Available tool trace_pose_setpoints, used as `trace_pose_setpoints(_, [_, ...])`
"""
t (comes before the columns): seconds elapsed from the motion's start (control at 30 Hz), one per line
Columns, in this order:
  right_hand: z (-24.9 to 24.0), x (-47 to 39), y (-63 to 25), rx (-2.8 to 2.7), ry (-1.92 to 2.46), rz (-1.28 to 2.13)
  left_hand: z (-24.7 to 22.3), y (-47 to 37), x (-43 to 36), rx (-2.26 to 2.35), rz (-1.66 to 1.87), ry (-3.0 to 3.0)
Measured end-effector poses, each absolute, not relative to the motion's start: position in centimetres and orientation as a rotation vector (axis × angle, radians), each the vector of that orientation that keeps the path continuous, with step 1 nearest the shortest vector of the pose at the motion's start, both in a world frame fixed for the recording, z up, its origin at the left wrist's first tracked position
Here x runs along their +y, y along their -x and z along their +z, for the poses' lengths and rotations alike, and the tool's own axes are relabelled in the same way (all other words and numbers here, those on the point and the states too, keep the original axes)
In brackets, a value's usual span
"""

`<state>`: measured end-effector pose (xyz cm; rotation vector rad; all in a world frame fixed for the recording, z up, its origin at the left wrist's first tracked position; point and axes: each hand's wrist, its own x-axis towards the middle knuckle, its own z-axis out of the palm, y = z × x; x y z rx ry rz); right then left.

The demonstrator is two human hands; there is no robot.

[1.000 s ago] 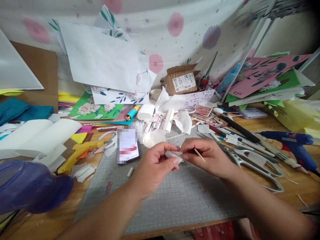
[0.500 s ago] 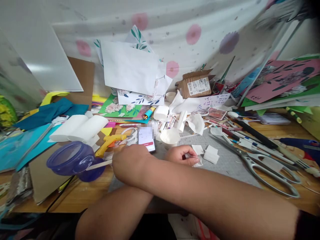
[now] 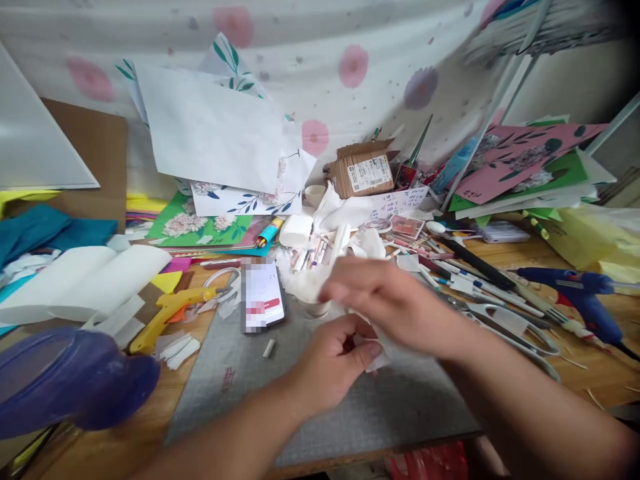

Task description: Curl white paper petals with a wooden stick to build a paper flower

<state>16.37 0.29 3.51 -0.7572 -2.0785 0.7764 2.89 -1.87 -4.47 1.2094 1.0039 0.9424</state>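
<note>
My left hand (image 3: 333,363) is low over the grey cutting mat (image 3: 220,413), its thumb and fingers pinched on a small white paper piece (image 3: 381,361). Just above and to the right, my right hand (image 3: 390,300) is blurred, its fingertips beside the rim of a small pale cup (image 3: 317,309). Whether those fingers hold anything is not visible. A short white roll (image 3: 269,348) lies on the mat, left of my left hand. Left of the cup rests a phone (image 3: 265,297) with a lit screen.
A purple jar (image 3: 95,380) stands at the left edge, near a yellow glue gun (image 3: 160,320) and white paper rolls (image 3: 85,280). Scissors (image 3: 515,327) and a blue glue gun (image 3: 575,293) lie to the right. Behind are markers, a cardboard box (image 3: 365,175) and paper sheets (image 3: 210,127).
My right hand has moved from the purple jar, where it was by a pale flat stick, rightward to the cup. My arms are no longer crossed. The view has shifted, and the small roll is uncovered.
</note>
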Motion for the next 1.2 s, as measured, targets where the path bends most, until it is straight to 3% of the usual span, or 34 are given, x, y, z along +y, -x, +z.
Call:
trace_pose_setpoints(0.13, [1.3, 2.6, -22.1, -1.331, 0.830, 0.922, -3.2, -3.4, -1.8, 0.855, 0.827, -1.067])
trace_pose_setpoints(0.23, [-0.9, 3.2, -22.6, -1.197, 0.768, 1.111, -2.8, -3.8, -1.4, 0.828, 0.835, -0.961])
trace_pose_setpoints(0.57, [-2.4, 2.8, -23.4, -1.410, 0.573, 1.373, -4.7, -2.8, 0.0, 0.775, 0.807, -0.976])
trace_pose_setpoints(1.2, [-1.7, 2.4, -23.0, -1.437, 0.610, 1.356, -4.7, -2.4, -0.6, 0.737, 0.802, -0.913])
